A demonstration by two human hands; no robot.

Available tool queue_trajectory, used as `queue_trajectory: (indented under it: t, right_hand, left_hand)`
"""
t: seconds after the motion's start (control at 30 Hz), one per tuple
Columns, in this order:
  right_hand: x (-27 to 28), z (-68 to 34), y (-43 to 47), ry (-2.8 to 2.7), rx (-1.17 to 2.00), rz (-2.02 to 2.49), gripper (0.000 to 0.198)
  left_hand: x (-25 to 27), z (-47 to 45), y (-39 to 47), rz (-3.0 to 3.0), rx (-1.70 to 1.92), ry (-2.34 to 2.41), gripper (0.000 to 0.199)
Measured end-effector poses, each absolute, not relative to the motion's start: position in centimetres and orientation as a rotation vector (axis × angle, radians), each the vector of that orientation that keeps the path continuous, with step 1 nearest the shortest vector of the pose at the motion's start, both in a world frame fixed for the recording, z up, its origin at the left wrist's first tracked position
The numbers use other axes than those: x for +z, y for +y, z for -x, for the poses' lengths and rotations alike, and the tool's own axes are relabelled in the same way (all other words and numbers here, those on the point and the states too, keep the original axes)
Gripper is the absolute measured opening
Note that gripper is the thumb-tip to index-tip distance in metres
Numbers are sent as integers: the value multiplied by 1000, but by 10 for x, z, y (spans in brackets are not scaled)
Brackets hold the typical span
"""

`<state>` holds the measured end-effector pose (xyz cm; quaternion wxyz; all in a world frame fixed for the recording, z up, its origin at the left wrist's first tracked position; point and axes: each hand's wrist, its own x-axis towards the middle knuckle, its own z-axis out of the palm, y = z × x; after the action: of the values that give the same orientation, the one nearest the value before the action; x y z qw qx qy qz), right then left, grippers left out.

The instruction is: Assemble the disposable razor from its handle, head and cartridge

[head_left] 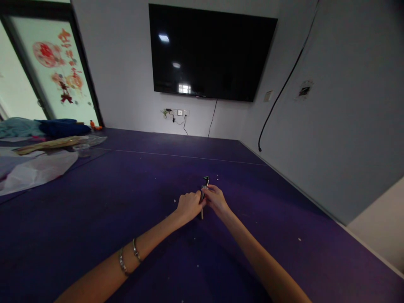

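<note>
In the middle of the head view, both hands meet around a slim object that looks like a razor (pixel 206 179). Its small dark head with a green edge points away from me, and a pale end sticks out below my fingers. My left hand (pixel 188 206) is closed round its handle, the back of the hand turned up. From the other side, my right hand (pixel 216 198) pinches the upper part near the head. My fingers hide most of the handle. A few small white bits lie on the purple surface (pixel 142 185) nearby.
At the far left lie crumpled clear plastic (pixel 41 170), a long tan item (pixel 50 145) and dark blue cloth (pixel 65 127). A television (pixel 211 52) hangs on the far wall above sockets and cords. A black cable (pixel 280 90) dangles along the right wall.
</note>
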<state>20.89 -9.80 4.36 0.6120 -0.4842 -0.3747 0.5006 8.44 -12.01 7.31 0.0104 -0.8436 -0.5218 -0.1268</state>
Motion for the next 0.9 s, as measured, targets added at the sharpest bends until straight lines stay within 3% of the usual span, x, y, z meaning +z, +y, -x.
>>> queue_trajectory:
  t: [0.13, 0.3, 0.5, 0.63, 0.9]
  right_hand:
    - [43, -238, -98, -906, 1070, 1208, 30]
    - [44, -313, -102, -1232, 627, 1658, 31]
    - [42, -395, -118, -1292, 345, 1924, 19]
    - [34, -418, -127, -1360, 253, 2081, 13]
    - [23, -423, -130, -1424, 115, 2320, 21]
  left_hand:
    - [72, -85, -121, 2721, -419, -1519, 40]
    - [64, -79, -113, 2741, -258, -1558, 30]
    - [53, -82, -103, 2711, -223, -1659, 36]
    - [50, -89, -101, 2668, -238, -1691, 38]
    - [43, -92, -92, 2653, -266, -1694, 42]
